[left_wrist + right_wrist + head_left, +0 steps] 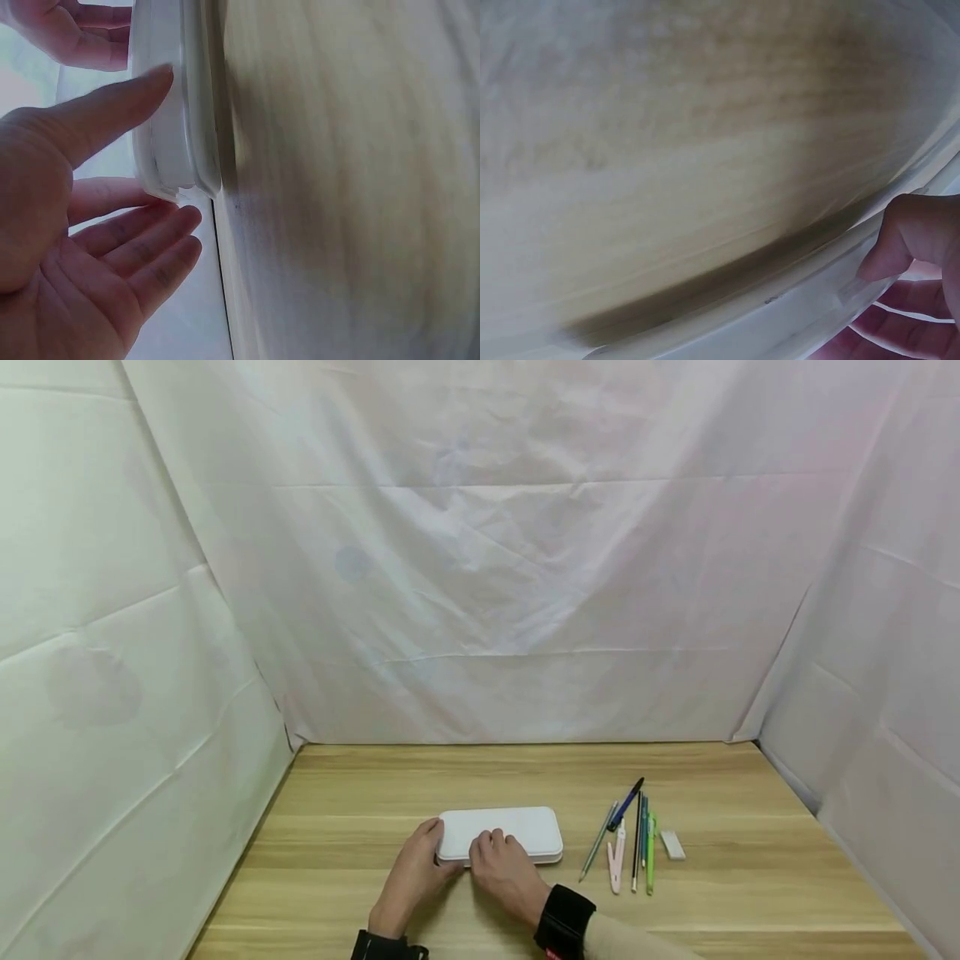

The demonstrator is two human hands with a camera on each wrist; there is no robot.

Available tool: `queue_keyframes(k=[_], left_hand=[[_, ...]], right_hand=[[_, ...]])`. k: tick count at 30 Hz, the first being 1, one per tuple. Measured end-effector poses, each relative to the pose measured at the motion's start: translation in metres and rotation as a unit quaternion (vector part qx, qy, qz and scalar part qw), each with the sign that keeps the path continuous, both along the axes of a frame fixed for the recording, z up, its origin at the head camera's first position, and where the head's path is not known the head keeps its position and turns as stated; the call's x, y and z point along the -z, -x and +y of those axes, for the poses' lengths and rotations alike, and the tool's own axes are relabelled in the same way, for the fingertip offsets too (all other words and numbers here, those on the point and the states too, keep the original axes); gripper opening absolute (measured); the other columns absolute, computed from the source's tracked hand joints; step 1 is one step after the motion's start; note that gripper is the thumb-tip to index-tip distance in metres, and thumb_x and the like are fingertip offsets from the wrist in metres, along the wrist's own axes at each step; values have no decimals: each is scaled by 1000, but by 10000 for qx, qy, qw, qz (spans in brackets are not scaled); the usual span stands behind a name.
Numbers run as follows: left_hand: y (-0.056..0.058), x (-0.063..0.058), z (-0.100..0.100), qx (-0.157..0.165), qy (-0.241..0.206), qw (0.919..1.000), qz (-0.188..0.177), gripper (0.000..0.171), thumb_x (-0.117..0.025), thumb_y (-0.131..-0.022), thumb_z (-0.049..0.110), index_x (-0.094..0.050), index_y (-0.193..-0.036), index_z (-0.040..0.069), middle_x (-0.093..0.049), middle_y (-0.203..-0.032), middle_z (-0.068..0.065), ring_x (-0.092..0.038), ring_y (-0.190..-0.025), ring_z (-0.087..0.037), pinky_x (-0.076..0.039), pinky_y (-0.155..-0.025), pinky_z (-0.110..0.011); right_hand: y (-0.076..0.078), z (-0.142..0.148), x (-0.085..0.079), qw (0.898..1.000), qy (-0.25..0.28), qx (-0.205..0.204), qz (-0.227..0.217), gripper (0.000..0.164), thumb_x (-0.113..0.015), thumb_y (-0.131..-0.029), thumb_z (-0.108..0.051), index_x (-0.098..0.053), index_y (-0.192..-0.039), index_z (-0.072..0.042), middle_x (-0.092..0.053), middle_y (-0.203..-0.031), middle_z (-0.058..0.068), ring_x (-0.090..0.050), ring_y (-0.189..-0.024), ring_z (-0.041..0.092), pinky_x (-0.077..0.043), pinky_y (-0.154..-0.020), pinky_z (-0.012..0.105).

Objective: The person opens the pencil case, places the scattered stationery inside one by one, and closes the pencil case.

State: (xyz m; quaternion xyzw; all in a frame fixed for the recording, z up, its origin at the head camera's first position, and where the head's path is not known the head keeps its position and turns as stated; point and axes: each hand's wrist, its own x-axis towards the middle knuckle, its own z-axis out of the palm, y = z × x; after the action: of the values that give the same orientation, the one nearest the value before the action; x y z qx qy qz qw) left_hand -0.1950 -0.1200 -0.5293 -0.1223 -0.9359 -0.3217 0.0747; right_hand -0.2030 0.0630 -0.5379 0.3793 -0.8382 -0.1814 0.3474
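Note:
A closed white pencil case lies on the wooden table, its long side toward me. My left hand holds its left end. In the left wrist view the thumb presses the front wall while the other fingers reach round the end. My right hand is at the front edge, left of the middle, with bent fingers over the lid. The right wrist view has its thumb against the case's side wall, the fingers partly hidden behind.
Right of the case lie a grey-green pencil, a blue pen, pink compasses, a black pencil, a dark teal pencil, a green pen and a white eraser. White cloth encloses the table's back and sides.

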Motion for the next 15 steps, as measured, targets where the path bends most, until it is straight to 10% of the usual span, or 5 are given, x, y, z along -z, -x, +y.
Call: queue_keyframes(k=[15], left_hand=[[2,-1,5,-179,52,9997,132,66,-87,-72,7,-56,-124,-18,-58,-125,-33,-58,-116,-44,-48,-97,-51]], right_hand=[[-2,-3,2,9994,169,-90,304,29,-42,-86,-9,-69,-92,-1,-64,-82,8,-57,-68,18,-48,-51,25]])
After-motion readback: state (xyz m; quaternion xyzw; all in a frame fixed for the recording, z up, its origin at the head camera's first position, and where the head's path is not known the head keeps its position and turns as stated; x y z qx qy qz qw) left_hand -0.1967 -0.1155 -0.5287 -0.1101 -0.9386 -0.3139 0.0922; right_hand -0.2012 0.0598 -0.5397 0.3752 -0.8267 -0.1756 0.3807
